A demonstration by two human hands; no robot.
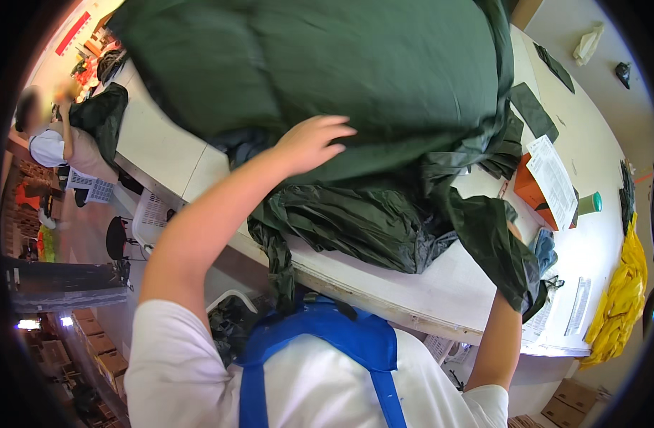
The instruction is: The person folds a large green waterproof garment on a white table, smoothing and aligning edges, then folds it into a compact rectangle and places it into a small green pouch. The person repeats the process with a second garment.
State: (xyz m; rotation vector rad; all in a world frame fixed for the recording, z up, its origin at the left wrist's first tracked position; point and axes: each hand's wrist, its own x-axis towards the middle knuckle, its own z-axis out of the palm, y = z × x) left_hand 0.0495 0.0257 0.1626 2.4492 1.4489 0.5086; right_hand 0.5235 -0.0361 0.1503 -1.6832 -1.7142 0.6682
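Note:
A large dark green plastic bag (369, 78), puffed out and glossy, fills the top middle above the white table (159, 139). My left hand (312, 145) is at its near side, fingers stretched apart and slightly blurred, gripping nothing. In front of it a wrapped bundle (341, 214) of the same dark plastic lies crumpled near the table's edge. On the right, a loose flap of dark plastic (491, 246) drapes over my right forearm. My right hand (514, 230) shows only a sliver behind that flap; its fingers are hidden.
An orange box (532, 187) with a printed sheet (553, 178) on it stands right, beside a green-lidded container (590, 203). Yellow plastic (619, 299) hangs off the table's right end. Further left sits another person (63, 143) holding dark plastic. White baskets (152, 217) stand below.

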